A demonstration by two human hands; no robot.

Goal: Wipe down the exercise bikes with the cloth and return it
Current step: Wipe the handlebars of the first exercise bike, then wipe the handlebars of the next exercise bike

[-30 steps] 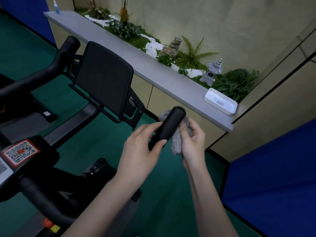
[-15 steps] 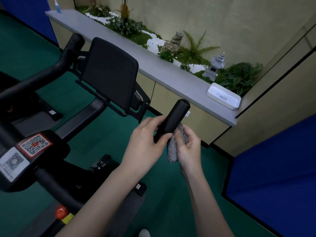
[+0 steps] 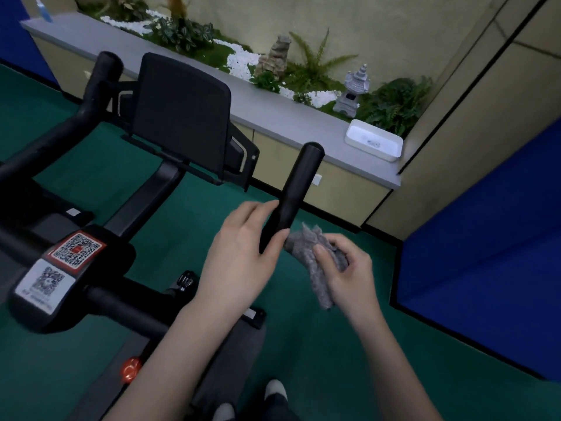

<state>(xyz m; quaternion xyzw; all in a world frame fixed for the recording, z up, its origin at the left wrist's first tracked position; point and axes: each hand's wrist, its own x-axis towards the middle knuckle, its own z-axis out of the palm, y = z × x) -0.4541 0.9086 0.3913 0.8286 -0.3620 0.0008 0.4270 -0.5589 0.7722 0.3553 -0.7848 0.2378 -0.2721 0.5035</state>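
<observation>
Left hand [image 3: 243, 259] clamped round the lower part of the exercise bike's [image 3: 142, 205] right handlebar end [image 3: 299, 183], thumb on the near side. Right hand [image 3: 349, 271] grips the grey cloth [image 3: 315, 268], bunched, at 3 o'clock of the left hand, just beside the bar (cloth-to-bar contact: cannot tell). Hands close together, apart. QR stickers [image 3: 76, 247] at 9 o'clock. White tray [image 3: 373, 141] on the desk [image 3: 303, 129], 1 o'clock of the bar tip.

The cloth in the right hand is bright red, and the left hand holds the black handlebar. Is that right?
Not quite: the cloth is grey, not red, as the head view shows. The right hand does hold it, and the left hand does grip the black handlebar.
</observation>
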